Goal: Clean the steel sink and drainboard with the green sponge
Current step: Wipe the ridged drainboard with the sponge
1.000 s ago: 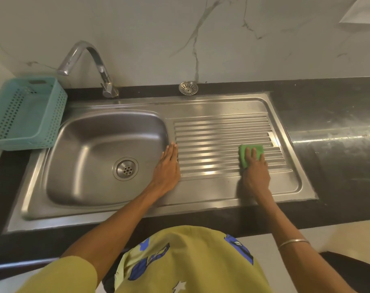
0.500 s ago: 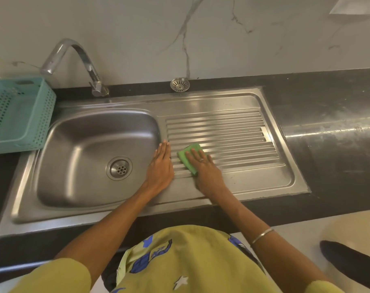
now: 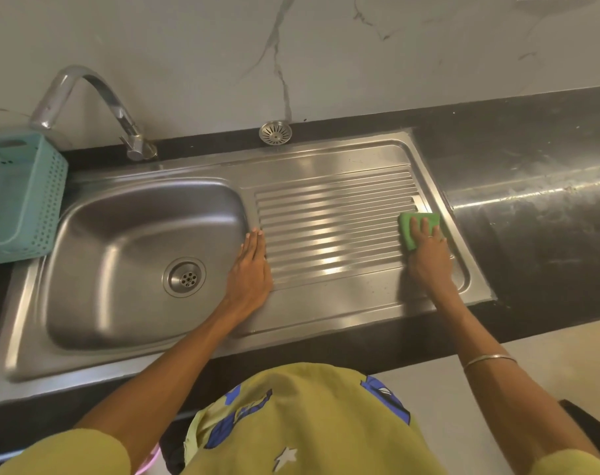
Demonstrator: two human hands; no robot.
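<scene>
While the right hand (image 3: 428,258) presses the green sponge (image 3: 415,225) flat against the far right end of the ribbed drainboard (image 3: 332,234), its fingers lie straight over the sponge's top rather than curling round it. A thin bangle (image 3: 489,360) circles that forearm. The left hand (image 3: 252,272) rests palm down, fingers straight and together, on the strip between the steel sink (image 3: 120,255) bowl and the drainboard ribs, holding nothing. A round drain (image 3: 184,276) sits in the bowl's floor. Behind the bowl stands a curved steel faucet (image 3: 96,94); a loose sink strainer (image 3: 275,133) lies on the black counter (image 3: 531,173) behind the drainboard. A teal perforated basket (image 3: 21,197) sits at the sink's left edge.
</scene>
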